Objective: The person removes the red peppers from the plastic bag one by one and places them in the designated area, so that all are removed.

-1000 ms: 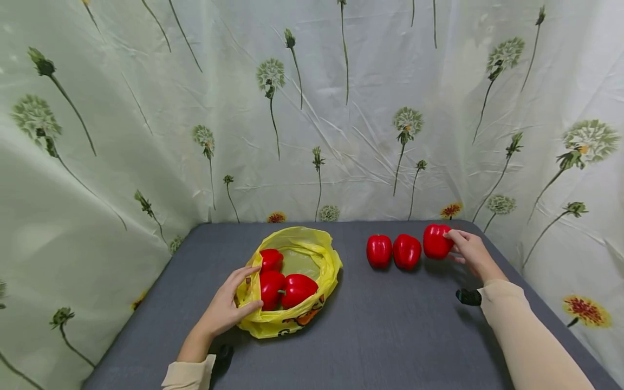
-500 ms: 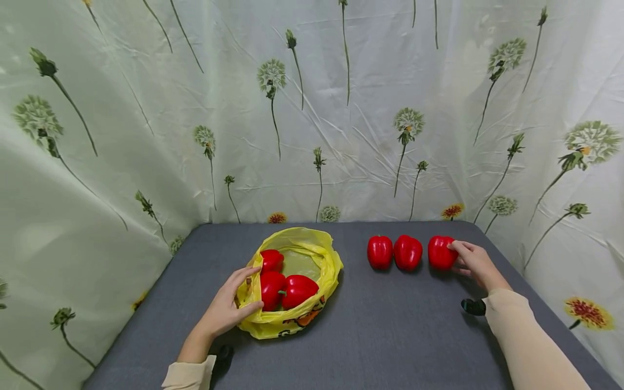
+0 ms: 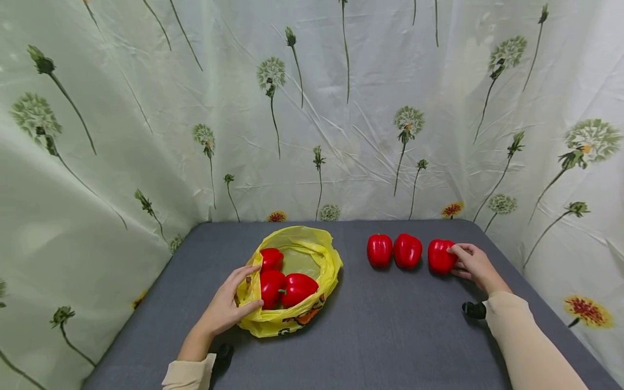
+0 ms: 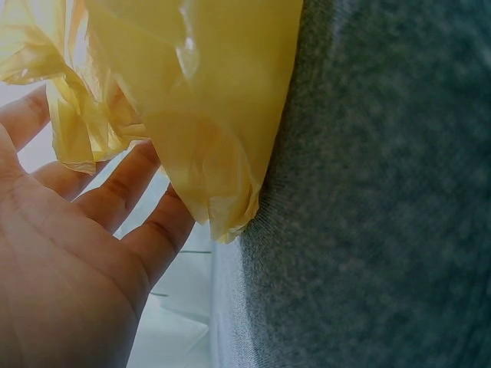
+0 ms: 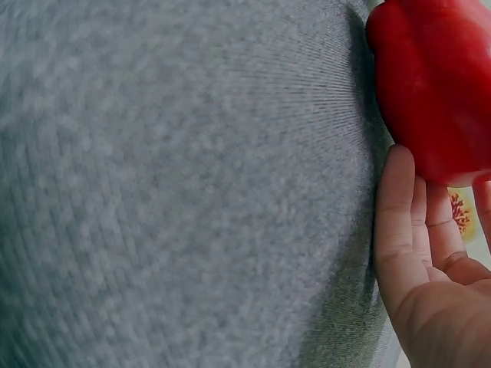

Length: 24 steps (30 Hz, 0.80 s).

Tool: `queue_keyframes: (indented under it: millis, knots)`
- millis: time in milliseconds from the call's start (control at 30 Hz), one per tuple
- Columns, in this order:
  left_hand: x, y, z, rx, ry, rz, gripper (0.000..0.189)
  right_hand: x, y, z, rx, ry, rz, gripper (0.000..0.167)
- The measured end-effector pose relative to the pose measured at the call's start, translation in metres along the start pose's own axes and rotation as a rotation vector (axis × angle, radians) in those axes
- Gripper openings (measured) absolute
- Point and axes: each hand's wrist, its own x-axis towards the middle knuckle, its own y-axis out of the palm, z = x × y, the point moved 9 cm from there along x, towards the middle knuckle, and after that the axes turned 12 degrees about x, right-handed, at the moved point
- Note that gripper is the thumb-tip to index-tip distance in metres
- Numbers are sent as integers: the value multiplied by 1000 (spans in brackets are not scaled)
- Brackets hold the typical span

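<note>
The red pepper (image 3: 441, 257) sits at the fingertips of the right hand (image 3: 476, 266), just to that hand's left and near the far right corner of the dark grey table (image 3: 390, 325); it appears to rest on the cloth, with a shadow close beneath it. The right hand takes hold of it by its right side, thumb and fingers set on either side of it, and in the right wrist view one fingertip meets the skin low down, close to the cloth. The left hand (image 3: 224, 306) is well apart from this pepper, over at the yellow plastic bag (image 3: 332, 271); its fingers are spread and mostly straight, laid against the left side of the bag near the rim rather than clenched. The held pepper is a bright, even red with a glossy skin, blocky and rounded, with pale highlights on its face and soft grooves between its lobes. To its left, across a small gap, stands the middle pepper (image 3: 407, 251), and right beside that the leftmost pepper (image 3: 379, 251), both equally red and shiny. Three more lie inside the open bag: the back pepper (image 3: 271, 260), the front left pepper (image 3: 271, 291) and the front right pepper (image 3: 300, 290), the last lying on its side with a short green stem pointing left
</note>
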Motion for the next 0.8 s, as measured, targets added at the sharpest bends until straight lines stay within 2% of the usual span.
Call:
queue_keyframes:
  millis: [267,800]
  knots:
    - [0,0,0,0,-4,2,72,1,0,-2,-8,3,-2,74]
    - [-1,0,-2,3,9,-7,73,-1,2,-4,-23,8,-7,81]
